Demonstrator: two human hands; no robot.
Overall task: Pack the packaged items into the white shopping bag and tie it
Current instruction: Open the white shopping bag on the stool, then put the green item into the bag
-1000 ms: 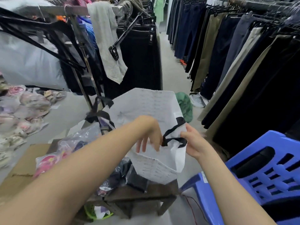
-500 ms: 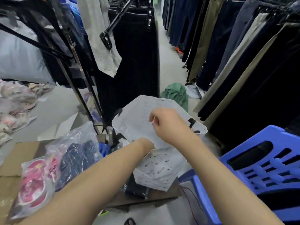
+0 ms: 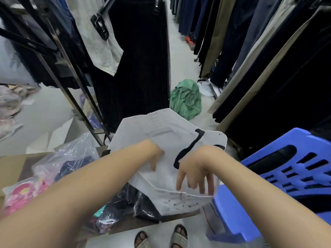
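place: clothing shop | signs: trousers (image 3: pixel 250 42) hanging in rows along an aisle; clothes rack (image 3: pixel 75 97); packaged garments (image 3: pixel 59 163) piled on a low table (image 3: pixel 136 223); plastic stool (image 3: pixel 279 179)

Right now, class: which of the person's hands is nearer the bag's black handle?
Right. The right hand touches the black handle at its lower end; the left hand grips the white shopping bag farther left.

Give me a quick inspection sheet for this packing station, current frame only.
Surface: dark wooden table, crowded.
Job's things: white shopping bag held up, black handle loose; clear packaged items unpacked.
Clutter: cardboard; green bundle on floor.
Hands: left hand and right hand at the bag; grip unclear.
Cables: thin red cord by blue plastic chair.
Surroundings: hanging clothes racks.
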